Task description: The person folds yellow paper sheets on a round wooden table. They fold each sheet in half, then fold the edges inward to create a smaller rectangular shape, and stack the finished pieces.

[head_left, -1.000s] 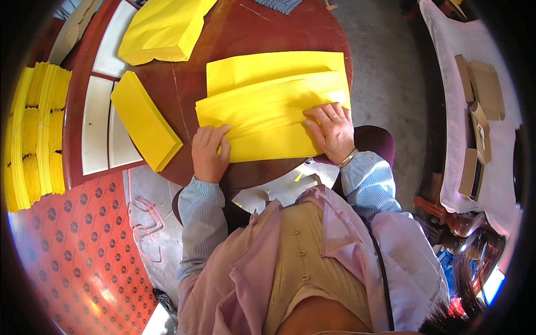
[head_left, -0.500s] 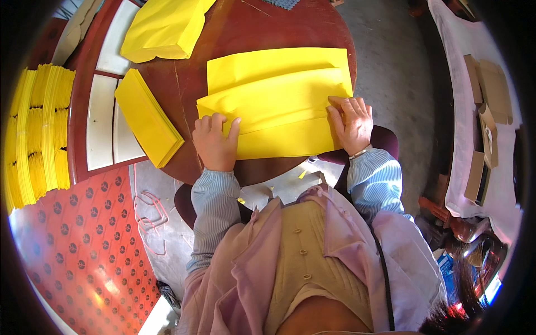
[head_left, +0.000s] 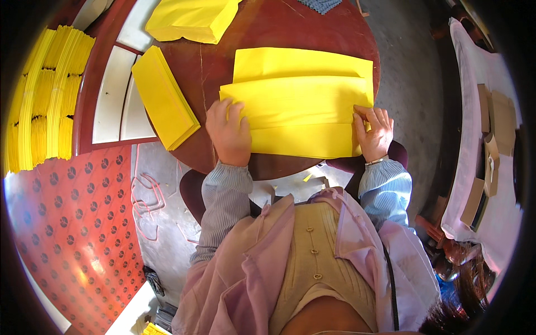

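A wide yellow paper sheet, folded over itself in layers, lies on the round dark-red table in front of me. A flap reaches past the fold at the far side, and a crease runs across its near part. At the left edge, my left hand is slightly blurred, with its fingers apart and the fingertips by the paper. My right hand pinches the right edge between thumb and fingers. Left of the sheet lies a flat stack of folded yellow paper.
A thicker yellow paper bundle rests at the table's far left. Tall yellow stacks stand at the far left beside white panels. Cardboard boxes lie on a pale cloth at right. A pink cable is on the floor.
The view has shifted, so the table sits further right in it. The folded layer now lies flatter and smoother. My left hand has lifted slightly off the sheet toward its left edge.
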The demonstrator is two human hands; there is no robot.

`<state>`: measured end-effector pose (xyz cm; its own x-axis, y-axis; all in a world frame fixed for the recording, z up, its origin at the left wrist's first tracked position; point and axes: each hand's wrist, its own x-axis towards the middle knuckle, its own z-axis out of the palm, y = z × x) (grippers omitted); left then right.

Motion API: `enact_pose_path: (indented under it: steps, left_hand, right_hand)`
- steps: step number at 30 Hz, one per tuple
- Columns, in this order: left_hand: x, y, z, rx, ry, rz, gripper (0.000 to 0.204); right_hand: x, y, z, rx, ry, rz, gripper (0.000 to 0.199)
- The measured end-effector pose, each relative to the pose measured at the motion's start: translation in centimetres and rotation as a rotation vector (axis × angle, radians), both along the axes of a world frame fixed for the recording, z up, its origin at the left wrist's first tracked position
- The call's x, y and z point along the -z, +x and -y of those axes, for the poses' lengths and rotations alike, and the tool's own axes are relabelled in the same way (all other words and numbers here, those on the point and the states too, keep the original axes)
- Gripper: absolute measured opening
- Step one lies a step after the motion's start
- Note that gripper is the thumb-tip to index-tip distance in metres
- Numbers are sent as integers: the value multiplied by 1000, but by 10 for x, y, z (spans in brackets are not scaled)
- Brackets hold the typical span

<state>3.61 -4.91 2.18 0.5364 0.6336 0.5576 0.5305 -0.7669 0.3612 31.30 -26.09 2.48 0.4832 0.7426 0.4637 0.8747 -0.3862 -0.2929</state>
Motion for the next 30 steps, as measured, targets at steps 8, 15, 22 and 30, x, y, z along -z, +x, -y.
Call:
enact_pose_path:
  steps: [8,15,22,30]
  left_hand:
    - [4,35,2,160,-487,39,71]
    - [21,57,20,3,-161,-212,73]
    - [30,59,23,-42,-80,-301,74]
    - [27,58,23,-61,-61,-436,71]
  right_hand:
    - [1,2,7,30,-31,-59,17]
    - [0,3,11,54,-29,-116,15]
    - [-17,-5,8,80,-11,-25,21]
    - [1,-85,-95,-417,-88,-71,59]
